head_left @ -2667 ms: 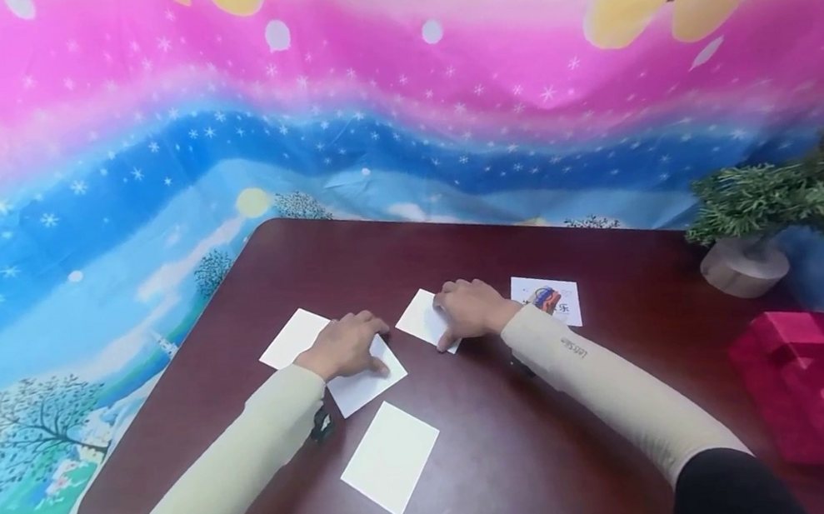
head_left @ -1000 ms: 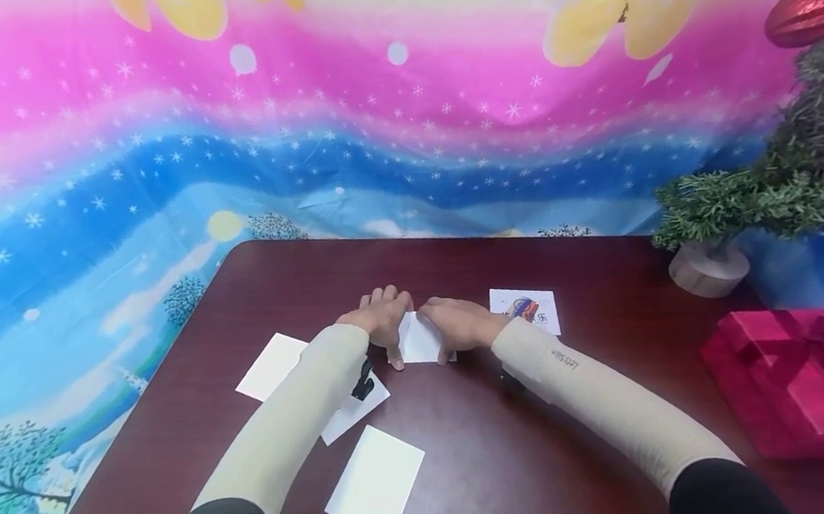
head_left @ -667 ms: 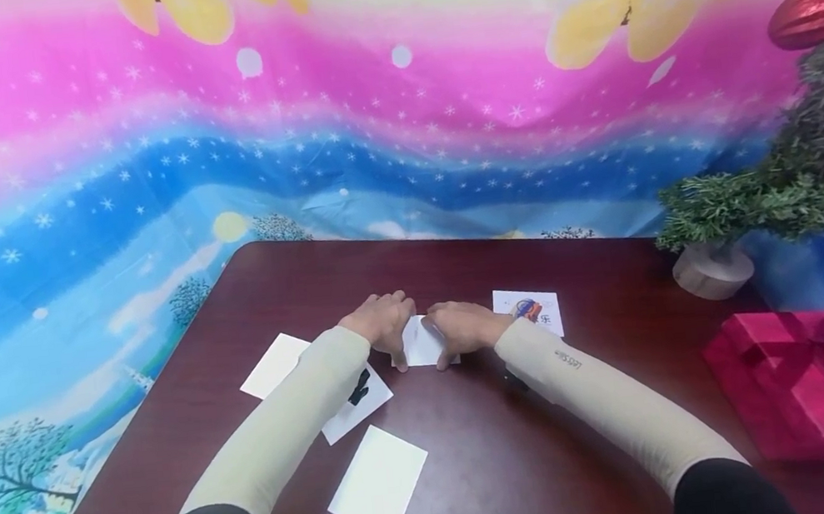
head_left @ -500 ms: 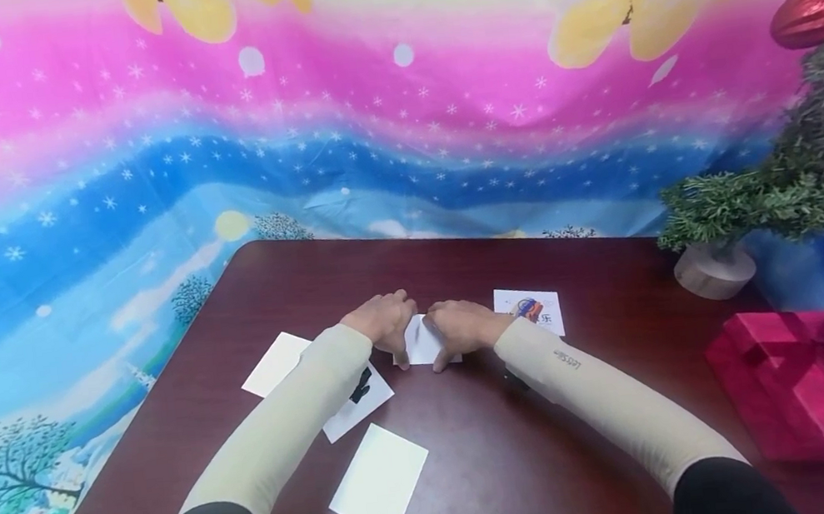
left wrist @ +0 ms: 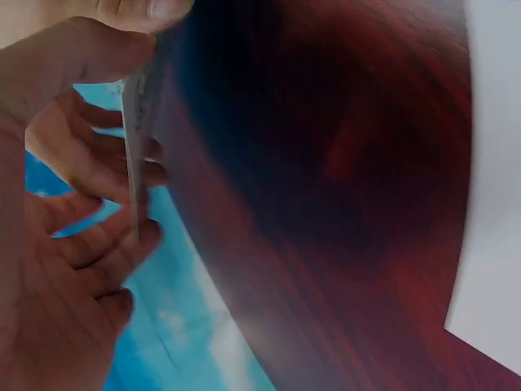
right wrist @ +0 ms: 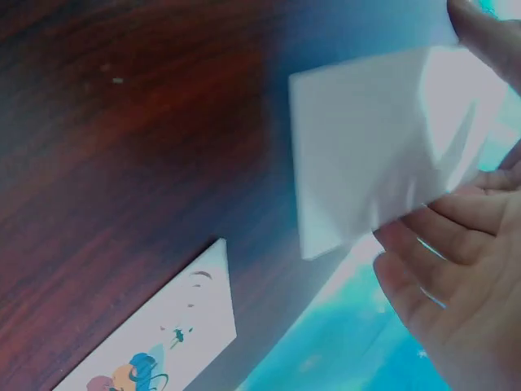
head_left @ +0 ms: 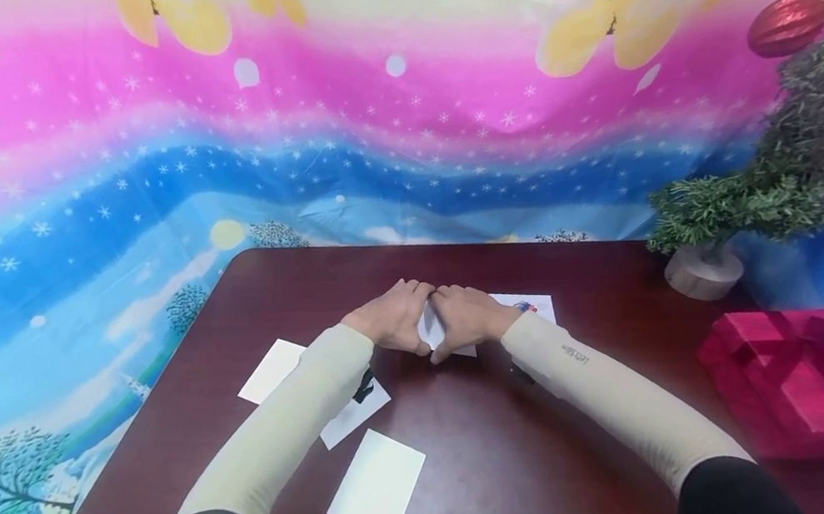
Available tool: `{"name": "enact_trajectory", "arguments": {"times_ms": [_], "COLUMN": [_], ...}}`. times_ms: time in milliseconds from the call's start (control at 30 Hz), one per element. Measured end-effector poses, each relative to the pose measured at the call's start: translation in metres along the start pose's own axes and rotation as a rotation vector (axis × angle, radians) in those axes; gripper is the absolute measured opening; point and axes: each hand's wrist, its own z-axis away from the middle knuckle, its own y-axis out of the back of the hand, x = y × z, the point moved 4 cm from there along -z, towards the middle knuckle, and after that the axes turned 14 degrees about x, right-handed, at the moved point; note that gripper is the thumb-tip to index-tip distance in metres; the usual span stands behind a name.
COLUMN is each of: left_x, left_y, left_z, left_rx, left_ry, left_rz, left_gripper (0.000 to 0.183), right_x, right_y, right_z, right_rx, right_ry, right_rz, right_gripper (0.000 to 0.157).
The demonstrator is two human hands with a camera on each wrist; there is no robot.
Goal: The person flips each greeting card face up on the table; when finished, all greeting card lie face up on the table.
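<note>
Both hands hold a white card between them, near the middle of the table. My left hand has its thumb and fingers at the card's edge; the left wrist view shows the card nearly edge-on, raised from the wood. From the other side my right hand grips the same card, fingers spread along it, and its blank side fills much of that wrist view. Just right of the right hand lies a card with a colourful picture, partly covered by the forearm.
Blank white cards lie to the left: one at the far left, another under the left forearm, and one nearer the front. A red gift box and a small tree on a wooden base stand at right on the dark table.
My left hand has left the cards at left and moved right to the card by my right hand. Flat between the hands before, that card is now lifted and tilted, hands closer together.
</note>
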Motion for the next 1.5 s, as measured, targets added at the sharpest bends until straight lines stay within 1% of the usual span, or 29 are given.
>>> {"name": "enact_trajectory", "arguments": {"times_ms": [100, 133, 167, 300, 367, 400, 467, 533, 600, 667, 767, 800, 867, 967, 1000, 1067, 1133, 1200, 1267, 1400, 1433, 1500], "left_x": [0.004, 0.004, 0.003, -0.004, -0.009, -0.011, -0.017, -0.022, -0.026, -0.027, -0.025, -0.024, -0.022, -0.022, -0.022, -0.024, -0.026, -0.028, -0.029, -0.026, -0.025, -0.023], "left_y": [0.006, 0.008, 0.01, 0.021, 0.025, 0.026, 0.026, 0.023, 0.016, 0.009, 0.005, 0.005, 0.006, 0.009, 0.01, 0.014, 0.017, 0.018, 0.018, 0.014, 0.013, 0.013], "left_z": [-0.003, -0.003, -0.002, 0.004, 0.006, 0.007, 0.006, 0.006, 0.007, 0.006, 0.004, 0.003, 0.001, 0.0, 0.0, 0.001, 0.003, 0.003, 0.004, 0.002, 0.002, 0.001], "left_rx": [0.017, 0.026, 0.036, 0.059, 0.064, 0.063, 0.062, 0.055, 0.05, 0.062, 0.127, 0.157, 0.203, 0.227, 0.229, 0.233, 0.234, 0.23, 0.215, 0.179, 0.173, 0.171], "left_ry": [-0.004, 0.004, 0.027, 0.176, 0.23, 0.244, 0.247, 0.257, 0.269, 0.276, 0.256, 0.245, 0.225, 0.211, 0.209, 0.206, 0.214, 0.218, 0.222, 0.22, 0.221, 0.224], "left_rz": [0.035, 0.057, 0.095, 0.361, 0.475, 0.51, 0.526, 0.516, 0.492, 0.491, 0.509, 0.514, 0.501, 0.414, 0.368, 0.27, 0.178, 0.103, 0.053, -0.009, -0.017, -0.03], "left_gripper": [0.097, 0.099, 0.102, 0.119, 0.126, 0.128, 0.13, 0.131, 0.131, 0.13, 0.129, 0.128, 0.125, 0.118, 0.114, 0.109, 0.106, 0.109, 0.112, 0.112, 0.111, 0.109], "right_x": [0.003, 0.004, 0.006, 0.014, 0.018, 0.02, 0.022, 0.024, 0.024, 0.024, 0.023, 0.023, 0.024, 0.027, 0.028, 0.031, 0.032, 0.033, 0.033, 0.026, 0.024, 0.019], "right_y": [0.005, 0.007, 0.009, 0.018, 0.024, 0.027, 0.033, 0.038, 0.042, 0.045, 0.05, 0.052, 0.054, 0.054, 0.054, 0.054, 0.055, 0.057, 0.057, 0.056, 0.055, 0.054], "right_z": [0.001, 0.001, 0.002, 0.006, 0.007, 0.007, 0.006, 0.005, 0.005, 0.005, 0.006, 0.007, 0.008, 0.011, 0.011, 0.013, 0.013, 0.014, 0.015, 0.016, 0.017, 0.017], "right_rx": [0.02, 0.027, 0.036, 0.07, 0.096, 0.114, 0.148, 0.177, 0.198, 0.214, 0.239, 0.246, 0.254, 0.258, 0.263, 0.278, 0.297, 0.305, 0.287, 0.218, 0.203, 0.189], "right_ry": [-0.028, -0.042, -0.058, -0.109, -0.121, -0.118, -0.116, -0.114, -0.119, -0.134, -0.157, -0.167, -0.184, -0.212, -0.215, -0.206, -0.189, -0.167, -0.151, -0.094, -0.072, -0.036], "right_rz": [-0.076, -0.104, -0.132, -0.279, -0.354, -0.389, -0.484, -0.597, -0.739, -0.888, -1.041, -1.068, -1.083, -1.047, -1.018, -0.925, -0.801, -0.648, -0.495, -0.23, -0.174, -0.096], "right_gripper": [0.104, 0.104, 0.105, 0.108, 0.11, 0.11, 0.11, 0.111, 0.111, 0.108, 0.103, 0.101, 0.1, 0.106, 0.109, 0.117, 0.123, 0.126, 0.126, 0.124, 0.124, 0.124]}}
